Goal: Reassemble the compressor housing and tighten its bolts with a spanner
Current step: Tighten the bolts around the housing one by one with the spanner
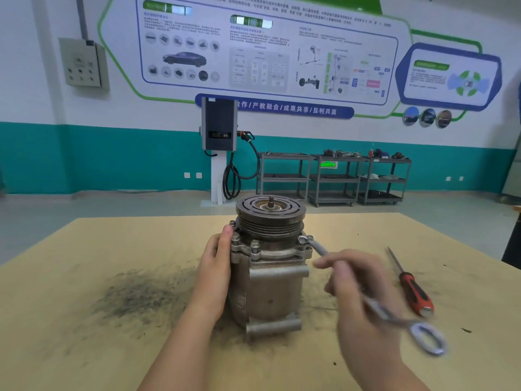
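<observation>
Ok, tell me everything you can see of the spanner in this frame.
The spanner is a long, slim, silvery metal bar with a ring at each end. Its far ring sits over a bolt on the right side of the compressor flange, just below the grooved pulley. The shaft slopes down and toward the camera, passing through the right hand, whose fingers wrap its middle. The near ring sticks out past the hand, above the table. The tool is motion-blurred, so markings are unreadable.
</observation>
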